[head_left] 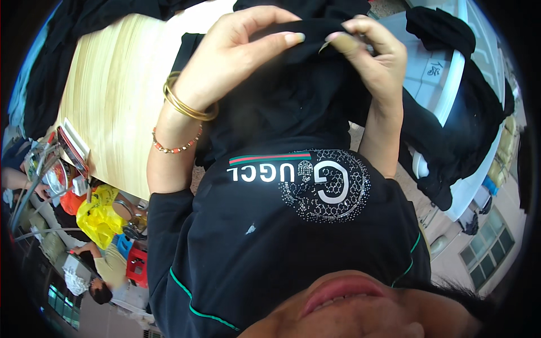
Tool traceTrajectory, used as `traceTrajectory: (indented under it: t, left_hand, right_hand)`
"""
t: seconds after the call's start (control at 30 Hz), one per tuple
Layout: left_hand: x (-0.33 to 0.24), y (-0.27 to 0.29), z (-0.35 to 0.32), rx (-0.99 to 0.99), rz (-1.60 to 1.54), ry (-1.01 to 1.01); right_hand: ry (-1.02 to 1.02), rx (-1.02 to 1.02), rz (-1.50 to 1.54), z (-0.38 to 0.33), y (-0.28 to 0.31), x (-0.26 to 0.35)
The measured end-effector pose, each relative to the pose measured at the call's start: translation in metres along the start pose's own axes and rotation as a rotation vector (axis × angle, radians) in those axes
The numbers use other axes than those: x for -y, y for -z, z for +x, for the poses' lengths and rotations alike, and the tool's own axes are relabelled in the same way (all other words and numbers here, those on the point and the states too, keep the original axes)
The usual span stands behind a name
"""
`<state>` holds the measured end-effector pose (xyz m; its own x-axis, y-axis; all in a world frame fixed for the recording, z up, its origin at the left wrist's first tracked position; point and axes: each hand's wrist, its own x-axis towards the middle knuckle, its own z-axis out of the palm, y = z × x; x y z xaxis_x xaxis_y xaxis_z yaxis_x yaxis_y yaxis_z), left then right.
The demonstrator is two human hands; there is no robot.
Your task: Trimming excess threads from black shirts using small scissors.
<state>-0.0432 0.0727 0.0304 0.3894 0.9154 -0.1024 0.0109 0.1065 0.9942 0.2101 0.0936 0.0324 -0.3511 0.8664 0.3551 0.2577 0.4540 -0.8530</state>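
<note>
Nearest is the person's black top (225, 265), w/ green piping. Above it, both forearms go up; gold bangles (183, 104) and a beaded bracelet (174, 150) are on the left one. The black cloth (282, 93) is in front of the chest, its upper edge raised btwn the two hands and its lower part hanging in loose folds twd the top. The left hand (234, 56) looks clamped on this edge, thumb on the near side and fingers over it; the right hand (380, 59) also pinches it w/ thumb and index finger, the tips of both hands near each other but apart.

For good handling, I think, keep the pinch light, hold the short span btwn the thumbs flat w/o twisting, and shift one hand at a time, b/c the hanging part can pull the edge out of line. Dark on dark is hard to see, so feeling the edge w/ the thumbs should help.

Beyond, on the left, is the wood-grain table (110, 84) w/ dark garments (48, 73) along its edge; on the right, a pale plastic tub (457, 84) w/ other black fabric (468, 129) over its rim. Farther: yellow bag (98, 214), red stool (137, 265), another person (112, 267) and, on the right, a window (487, 248)
</note>
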Motion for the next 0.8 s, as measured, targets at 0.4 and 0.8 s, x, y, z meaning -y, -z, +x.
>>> traceTrajectory:
  t: [0.4, 0.8]
  left_hand:
    - [0.014, 0.019, -0.005, -0.031, -0.054, -0.014]
    - [0.001, 0.013, -0.010, -0.052, -0.187, 0.020]
  right_hand:
    - [0.266, 0.099, -0.288, 0.011, -0.004, 0.018]
    - [0.616, -0.082, -0.024, 0.024, -0.043, -0.011]
